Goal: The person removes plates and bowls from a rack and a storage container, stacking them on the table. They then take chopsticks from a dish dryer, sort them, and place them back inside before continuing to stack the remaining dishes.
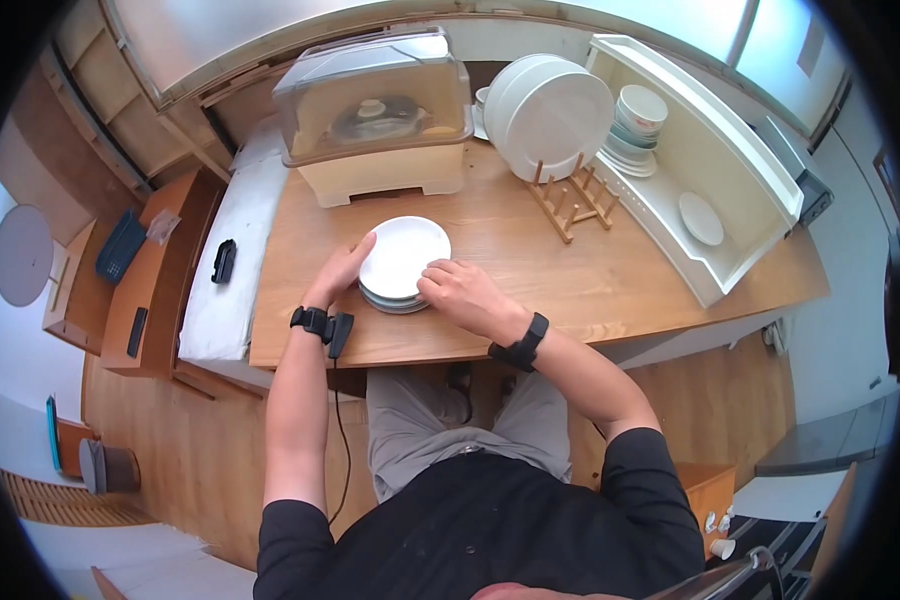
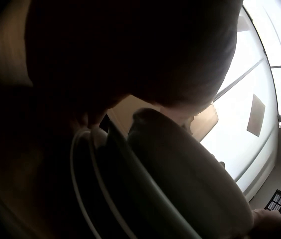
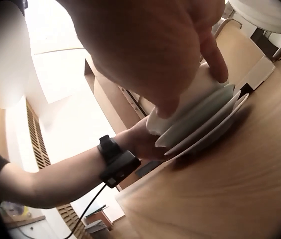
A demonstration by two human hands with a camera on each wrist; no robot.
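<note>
A small stack of dishes sits near the front edge of the wooden table, a round white plate point(image 1: 406, 258) on top and several plates point(image 1: 398, 303) under it. My left hand point(image 1: 344, 270) grips the left side of the stack, thumb at the white plate's rim. In the left wrist view its fingers, in deep shadow, reach the edges of the lower plates point(image 2: 145, 184). My right hand point(image 1: 465, 295) holds the white plate's near right rim with bent fingers. From the right wrist, a thumb and a finger show against the white plate point(image 3: 192, 94), above the pale green plate point(image 3: 200, 113).
Behind the stack stands a cream dish box point(image 1: 380, 180) with a clear lid. To its right are large white plates point(image 1: 555, 115), a wooden plate rack point(image 1: 573, 205) and a long white tray point(image 1: 745, 215) holding stacked bowls point(image 1: 638, 115) and a small plate point(image 1: 701, 218).
</note>
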